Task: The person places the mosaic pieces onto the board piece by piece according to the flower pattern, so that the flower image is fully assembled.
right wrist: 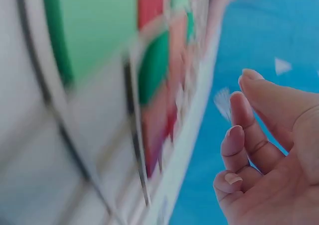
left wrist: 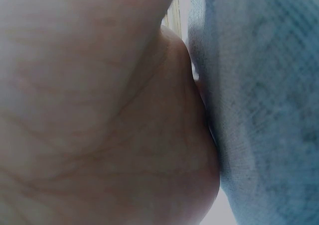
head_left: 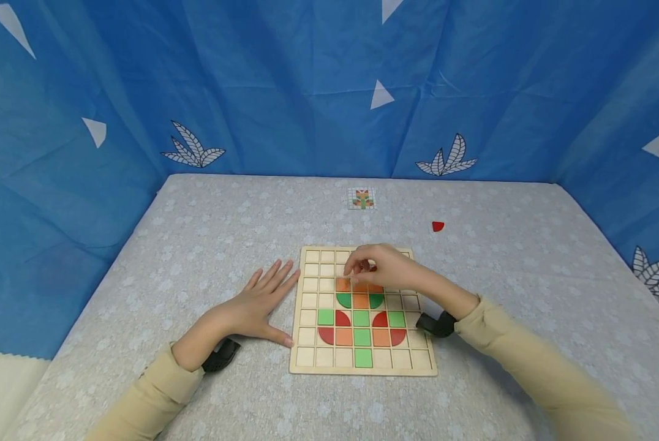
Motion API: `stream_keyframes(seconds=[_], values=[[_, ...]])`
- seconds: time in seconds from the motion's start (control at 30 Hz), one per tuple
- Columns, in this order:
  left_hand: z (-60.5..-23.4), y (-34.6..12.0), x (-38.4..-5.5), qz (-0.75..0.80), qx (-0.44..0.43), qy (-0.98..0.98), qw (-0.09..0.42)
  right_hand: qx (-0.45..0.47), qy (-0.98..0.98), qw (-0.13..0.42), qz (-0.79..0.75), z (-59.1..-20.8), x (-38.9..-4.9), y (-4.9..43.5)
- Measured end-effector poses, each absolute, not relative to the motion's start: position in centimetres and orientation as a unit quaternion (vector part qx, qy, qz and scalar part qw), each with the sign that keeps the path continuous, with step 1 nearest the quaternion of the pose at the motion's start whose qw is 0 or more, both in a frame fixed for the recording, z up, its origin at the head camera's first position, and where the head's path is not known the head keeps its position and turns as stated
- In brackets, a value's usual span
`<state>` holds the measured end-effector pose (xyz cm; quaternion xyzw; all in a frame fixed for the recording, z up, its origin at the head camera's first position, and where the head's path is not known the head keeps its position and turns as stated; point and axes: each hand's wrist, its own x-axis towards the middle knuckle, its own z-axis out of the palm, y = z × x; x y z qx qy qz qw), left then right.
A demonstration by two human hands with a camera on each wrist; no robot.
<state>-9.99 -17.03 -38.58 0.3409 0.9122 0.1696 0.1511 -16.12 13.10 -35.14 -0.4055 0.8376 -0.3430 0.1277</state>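
A wooden grid board [head_left: 307, 355] lies flat on the table, with orange and light green square tiles and red and dark green rounded tiles in its middle cells. My left hand [head_left: 255, 309] rests spread on the cloth, its fingertips and thumb at the board's left edge. Over the upper middle of the board hovers my right hand [head_left: 384, 266], hiding several cells. The right wrist view shows that hand [right wrist: 279, 140] with loosely bent fingers, thumb and index tip close together and no piece visible between them. An orange tile [head_left: 343, 285] sits just under its fingertips. Palm skin fills much of the left wrist view.
A red quarter-round tile [head_left: 438, 226] lies on the cloth beyond the board to the right. A small pattern card [head_left: 361, 198] lies near the table's back edge. Blue curtain [head_left: 307, 92] surrounds the table at the back and sides.
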Motion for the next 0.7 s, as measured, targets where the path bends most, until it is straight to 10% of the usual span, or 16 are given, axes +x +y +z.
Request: stream_keyframes(seconds=[0.7], values=[[-38.5, -17.0, -9.9, 0.172, 0.343, 0.911, 0.147, -0.022, 0.912, -0.038, -0.407, -37.3, -21.7, 26.9]])
